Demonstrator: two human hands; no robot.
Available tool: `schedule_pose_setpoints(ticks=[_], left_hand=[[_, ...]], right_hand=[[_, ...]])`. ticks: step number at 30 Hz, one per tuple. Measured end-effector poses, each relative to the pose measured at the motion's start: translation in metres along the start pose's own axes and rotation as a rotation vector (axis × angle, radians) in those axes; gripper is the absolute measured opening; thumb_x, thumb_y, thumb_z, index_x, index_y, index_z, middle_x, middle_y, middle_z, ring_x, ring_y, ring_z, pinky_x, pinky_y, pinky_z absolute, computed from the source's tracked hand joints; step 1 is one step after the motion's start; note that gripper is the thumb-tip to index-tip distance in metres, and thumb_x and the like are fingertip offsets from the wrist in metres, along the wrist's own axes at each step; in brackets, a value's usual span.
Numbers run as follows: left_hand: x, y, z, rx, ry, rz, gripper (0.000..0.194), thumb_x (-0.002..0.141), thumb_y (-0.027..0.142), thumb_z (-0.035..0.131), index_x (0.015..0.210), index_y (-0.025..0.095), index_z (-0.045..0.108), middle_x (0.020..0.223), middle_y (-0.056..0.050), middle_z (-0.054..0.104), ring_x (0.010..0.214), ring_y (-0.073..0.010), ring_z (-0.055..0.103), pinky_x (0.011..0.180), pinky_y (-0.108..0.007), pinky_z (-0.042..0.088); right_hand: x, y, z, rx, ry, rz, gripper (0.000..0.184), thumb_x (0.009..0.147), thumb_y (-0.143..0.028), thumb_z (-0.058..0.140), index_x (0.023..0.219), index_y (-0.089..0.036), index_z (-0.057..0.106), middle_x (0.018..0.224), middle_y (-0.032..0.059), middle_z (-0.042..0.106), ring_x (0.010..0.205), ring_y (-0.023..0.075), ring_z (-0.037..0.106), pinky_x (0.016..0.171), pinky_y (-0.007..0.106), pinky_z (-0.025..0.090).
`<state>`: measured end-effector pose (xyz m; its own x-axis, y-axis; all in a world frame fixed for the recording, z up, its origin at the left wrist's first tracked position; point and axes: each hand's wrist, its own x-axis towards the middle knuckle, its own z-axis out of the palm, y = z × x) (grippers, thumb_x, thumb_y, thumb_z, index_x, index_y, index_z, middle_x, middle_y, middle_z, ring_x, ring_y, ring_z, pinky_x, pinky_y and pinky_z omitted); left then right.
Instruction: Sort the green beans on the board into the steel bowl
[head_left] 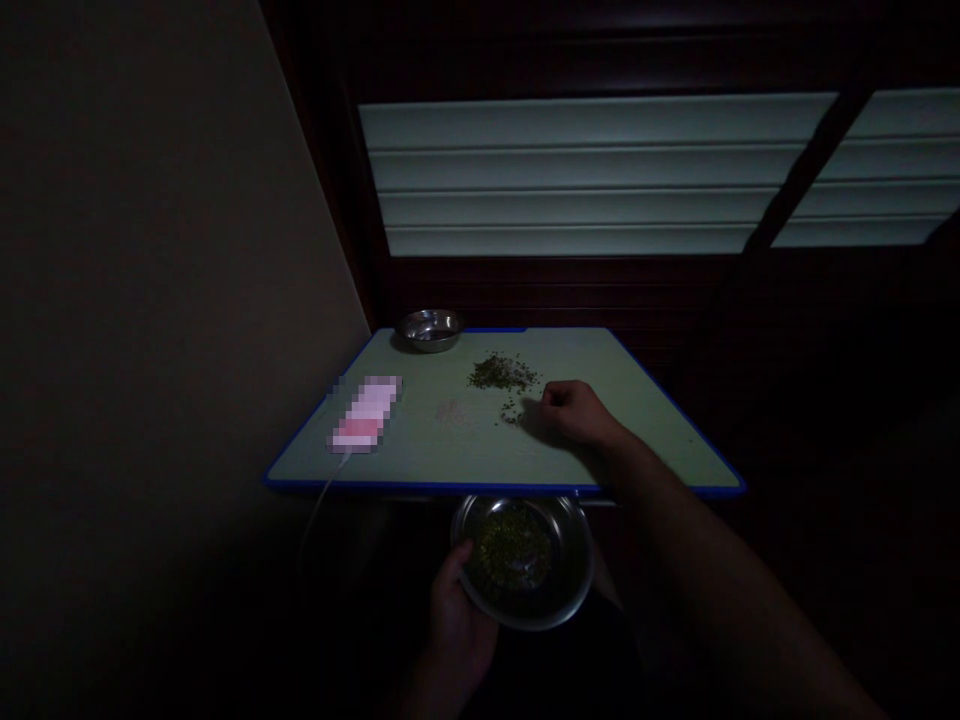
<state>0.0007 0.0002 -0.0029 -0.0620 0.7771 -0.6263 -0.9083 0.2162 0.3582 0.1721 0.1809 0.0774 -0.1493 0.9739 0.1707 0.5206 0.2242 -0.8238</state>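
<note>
My left hand [461, 615] grips the left rim of a metal bowl [574, 590], thumb over the edge, just below the table's front edge. Small green grains or beans [510, 545] lie in that bowl. My right hand [574, 410] is closed over the table, its fingers curled in; whatever they hold, if anything, is hidden. Just left of it lies a small scatter of green grains [511, 415]. Farther back is a larger pile of green grains [502, 372]. A faint pale patch of small bits [452, 412] lies to the left.
The pale green table [420, 460] has a blue edge. A second metal bowl [430, 331] stands at its back left corner. A blurred-out phone [366, 412] lies at the left with a white cable [322, 490] running off the front. A wall [187, 250] borders the left side.
</note>
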Motion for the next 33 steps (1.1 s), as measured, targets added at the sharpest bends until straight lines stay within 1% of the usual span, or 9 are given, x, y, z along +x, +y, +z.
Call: schedule_pose_setpoints(ticks=[4, 11, 13, 16, 18, 21, 24, 27, 33], left_hand=[[0.000, 0.001, 0.000, -0.007, -0.009, -0.030, 0.023, 0.085, 0.019, 0.053, 0.094, 0.014, 0.074, 0.081, -0.010, 0.079, 0.080, -0.0241, 0.073, 0.092, -0.043, 0.052], [0.004, -0.002, -0.003, -0.009, -0.030, -0.027, 0.021, 0.083, 0.020, 0.056, 0.094, 0.016, 0.074, 0.083, -0.008, 0.079, 0.083, -0.0244, 0.073, 0.092, -0.044, 0.052], [0.005, -0.002, -0.003, -0.014, -0.047, -0.014, 0.021, 0.084, 0.020, 0.056, 0.093, 0.016, 0.074, 0.083, -0.008, 0.079, 0.083, -0.0241, 0.073, 0.092, -0.043, 0.052], [0.005, -0.002, -0.003, 0.004, -0.029, -0.012, 0.021, 0.084, 0.020, 0.055, 0.090, 0.014, 0.074, 0.083, -0.010, 0.079, 0.084, -0.0243, 0.073, 0.092, -0.043, 0.052], [0.004, -0.001, -0.003, 0.010, -0.019, -0.011, 0.021, 0.084, 0.021, 0.055, 0.090, 0.015, 0.074, 0.083, -0.009, 0.079, 0.084, -0.0242, 0.073, 0.093, -0.043, 0.052], [0.002, 0.000, -0.003, 0.014, -0.007, -0.019, 0.021, 0.084, 0.021, 0.055, 0.091, 0.016, 0.074, 0.082, -0.008, 0.079, 0.082, -0.0238, 0.073, 0.093, -0.044, 0.052], [0.001, 0.000, -0.002, 0.007, -0.001, -0.019, 0.021, 0.083, 0.021, 0.056, 0.091, 0.015, 0.074, 0.081, -0.008, 0.079, 0.081, -0.0239, 0.073, 0.092, -0.044, 0.052], [0.001, 0.000, 0.000, -0.003, -0.007, -0.019, 0.021, 0.083, 0.021, 0.056, 0.093, 0.015, 0.074, 0.080, -0.007, 0.078, 0.079, -0.0234, 0.073, 0.091, -0.043, 0.053], [0.001, -0.001, 0.000, -0.024, -0.018, -0.007, 0.023, 0.082, 0.020, 0.058, 0.098, 0.016, 0.073, 0.081, -0.007, 0.078, 0.081, -0.0232, 0.073, 0.091, -0.042, 0.052]], right_hand=[[0.000, 0.000, 0.005, 0.072, -0.083, -0.019, 0.015, 0.059, -0.027, 0.061, 0.054, -0.018, 0.050, 0.050, -0.0038, 0.046, 0.050, 0.0089, 0.038, 0.048, 0.024, 0.030], [-0.001, -0.001, 0.016, 0.145, -0.174, -0.064, 0.019, 0.063, -0.033, 0.066, 0.061, -0.016, 0.058, 0.057, 0.0009, 0.057, 0.053, 0.0106, 0.046, 0.051, 0.025, 0.035], [0.000, -0.001, 0.016, 0.142, -0.157, -0.068, 0.019, 0.063, -0.034, 0.066, 0.063, -0.016, 0.060, 0.058, 0.0013, 0.057, 0.053, 0.0110, 0.046, 0.051, 0.025, 0.035], [0.000, -0.002, 0.012, 0.153, -0.050, -0.060, 0.017, 0.063, -0.033, 0.063, 0.063, -0.016, 0.059, 0.057, -0.0001, 0.055, 0.053, 0.0109, 0.045, 0.051, 0.025, 0.034], [0.000, -0.003, 0.008, 0.183, -0.024, -0.037, 0.015, 0.061, -0.031, 0.060, 0.060, -0.017, 0.057, 0.055, -0.0018, 0.052, 0.052, 0.0100, 0.043, 0.049, 0.024, 0.033], [-0.003, -0.006, 0.003, 0.213, -0.114, -0.009, 0.013, 0.058, -0.029, 0.059, 0.057, -0.017, 0.054, 0.052, -0.0038, 0.048, 0.050, 0.0087, 0.039, 0.048, 0.023, 0.030], [-0.005, -0.009, 0.002, 0.203, -0.211, -0.002, 0.015, 0.058, -0.030, 0.062, 0.057, -0.017, 0.053, 0.052, -0.0037, 0.048, 0.050, 0.0085, 0.040, 0.049, 0.023, 0.030], [-0.005, -0.009, 0.005, 0.193, -0.245, -0.008, 0.017, 0.058, -0.031, 0.063, 0.058, -0.017, 0.054, 0.053, -0.0028, 0.050, 0.051, 0.0088, 0.041, 0.050, 0.024, 0.031], [-0.004, -0.007, 0.007, 0.186, -0.129, -0.009, 0.017, 0.058, -0.031, 0.062, 0.057, -0.017, 0.053, 0.052, -0.0030, 0.049, 0.049, 0.0086, 0.040, 0.047, 0.023, 0.030]])
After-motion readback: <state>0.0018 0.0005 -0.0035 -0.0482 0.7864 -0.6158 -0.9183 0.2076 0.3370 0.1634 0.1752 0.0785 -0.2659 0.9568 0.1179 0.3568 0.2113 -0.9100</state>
